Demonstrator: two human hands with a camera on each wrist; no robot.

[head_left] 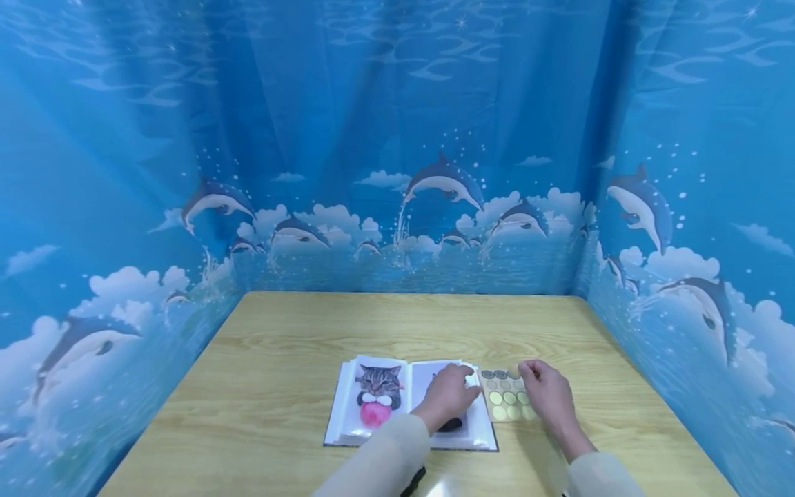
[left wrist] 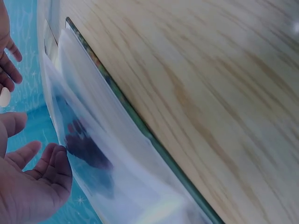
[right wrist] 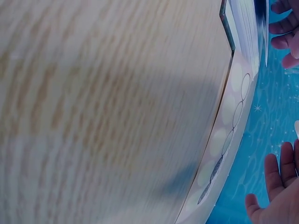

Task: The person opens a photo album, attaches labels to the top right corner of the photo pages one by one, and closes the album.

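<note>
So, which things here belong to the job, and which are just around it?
Job:
open album
sheet of round sticker-like discs
pale disc in the right hand
left hand over the album

Surroundings:
wooden table
dolphin-print backdrop

The left hand hides most of the picture on the album page beneath it, so its subject cannot be made out. The right hand covers one side of the sticker sheet beside it; any marks on the round stickers are too small to read. In the left wrist view, the left edge crops both hands and a white round piece at the right hand's fingertips; the cover edge, beyond the left hand, is blurred. The right wrist view crops both hands too.
</note>
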